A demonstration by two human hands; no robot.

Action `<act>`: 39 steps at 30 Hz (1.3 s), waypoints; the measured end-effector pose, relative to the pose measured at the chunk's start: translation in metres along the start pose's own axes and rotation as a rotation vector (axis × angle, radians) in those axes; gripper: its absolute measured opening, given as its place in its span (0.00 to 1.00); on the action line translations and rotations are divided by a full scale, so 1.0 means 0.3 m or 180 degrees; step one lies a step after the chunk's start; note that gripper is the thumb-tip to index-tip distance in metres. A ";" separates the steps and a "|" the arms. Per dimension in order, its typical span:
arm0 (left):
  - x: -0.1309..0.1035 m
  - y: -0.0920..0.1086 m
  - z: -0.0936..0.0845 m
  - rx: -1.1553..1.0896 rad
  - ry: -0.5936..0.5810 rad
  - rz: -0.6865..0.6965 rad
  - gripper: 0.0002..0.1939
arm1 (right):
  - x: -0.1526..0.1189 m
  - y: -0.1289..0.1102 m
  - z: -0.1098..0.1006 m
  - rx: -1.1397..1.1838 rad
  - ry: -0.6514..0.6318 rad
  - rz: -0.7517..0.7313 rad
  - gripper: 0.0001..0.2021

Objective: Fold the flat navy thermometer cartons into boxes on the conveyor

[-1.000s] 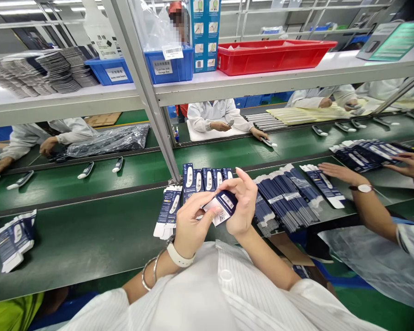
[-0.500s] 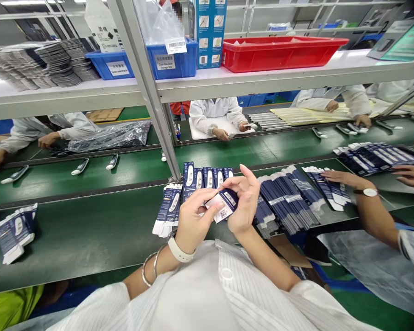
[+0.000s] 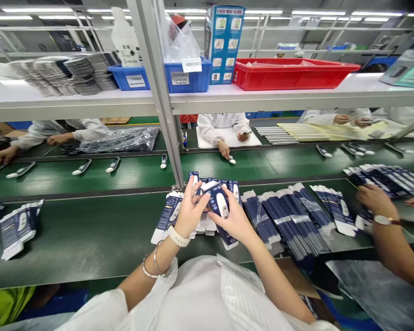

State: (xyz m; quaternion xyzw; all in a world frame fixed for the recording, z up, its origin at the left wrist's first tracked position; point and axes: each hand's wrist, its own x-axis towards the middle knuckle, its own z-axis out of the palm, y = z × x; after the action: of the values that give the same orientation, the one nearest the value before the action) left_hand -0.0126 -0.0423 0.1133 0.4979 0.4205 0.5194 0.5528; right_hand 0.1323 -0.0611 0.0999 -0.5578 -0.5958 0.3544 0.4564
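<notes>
Along the near side of the long green surface [image 3: 100, 234], banded stacks of flattened cartons [image 3: 287, 207] lie to the right, while left of them the person's left hand [image 3: 188, 209] and right hand [image 3: 234, 218] meet above the surface, fingers gripping a small navy box [image 3: 214, 198] from either side.

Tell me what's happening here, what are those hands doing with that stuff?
A person's left grip and right grip are both on one small blue-and-white box, held up above a green bench. More boxes stand just behind it. Flat bundles of cartons lie to the right. Across the way, someone in white sleeves has a hand at a white-tipped device.
</notes>
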 end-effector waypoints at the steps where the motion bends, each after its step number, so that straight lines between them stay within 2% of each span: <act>1: 0.025 -0.002 -0.013 -0.0071 0.0080 -0.0114 0.37 | 0.015 0.029 0.009 -0.0109 0.0135 0.0186 0.38; 3: 0.065 -0.007 -0.045 -0.0131 0.0411 -0.0128 0.36 | 0.062 0.084 0.030 -0.0148 0.0317 0.0636 0.37; 6: 0.097 -0.027 -0.111 -0.0054 0.0985 0.0088 0.33 | 0.161 0.144 0.068 -0.0188 0.0303 0.1160 0.38; 9: 0.107 -0.080 -0.198 0.0071 0.1344 0.0153 0.30 | 0.255 0.173 0.106 -0.0354 0.0124 0.1249 0.42; 11: 0.108 -0.140 -0.267 0.0262 0.1575 0.0096 0.30 | 0.298 0.186 0.129 -0.0515 -0.0018 0.1245 0.43; 13: 0.108 -0.217 -0.339 0.0916 0.1713 -0.0124 0.29 | 0.321 0.201 0.146 -0.0634 -0.0126 0.1268 0.42; 15: 0.104 -0.304 -0.406 0.1915 0.1663 -0.0487 0.26 | 0.324 0.219 0.152 -0.0684 -0.0116 0.1277 0.39; 18: 0.090 -0.437 -0.470 0.2763 0.1471 -0.0921 0.27 | 0.308 0.246 0.143 -0.0700 0.0021 0.1258 0.33; 22: 0.061 -0.582 -0.483 0.3344 0.1276 -0.1311 0.46 | 0.277 0.276 0.110 -0.0629 0.0255 0.1199 0.32; 25: 0.050 -0.642 -0.476 0.3679 0.1179 -0.1421 0.50 | 0.256 0.296 0.081 -0.0448 0.0458 0.1185 0.34; 28: 0.048 -0.658 -0.469 0.3902 0.1161 -0.1374 0.48 | 0.237 0.314 0.058 -0.0261 0.0715 0.1129 0.36; 33: 0.036 -0.638 -0.432 0.4031 0.1300 -0.1182 0.43 | 0.215 0.308 0.049 -0.0186 0.1033 0.1015 0.36; 36: 0.026 -0.603 -0.416 0.3873 0.1394 -0.1048 0.38 | 0.204 0.282 0.053 -0.0170 0.1045 0.0825 0.35; 39: 0.029 -0.531 -0.447 0.3565 0.1562 -0.0983 0.29 | 0.187 0.250 0.056 0.0037 0.0966 0.0634 0.33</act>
State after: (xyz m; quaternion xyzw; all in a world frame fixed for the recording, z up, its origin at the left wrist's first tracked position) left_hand -0.1186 -0.0128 -0.0637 0.5117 0.8103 0.2337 0.1643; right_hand 0.1443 0.0052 0.0327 -0.6584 -0.4599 0.3130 0.5070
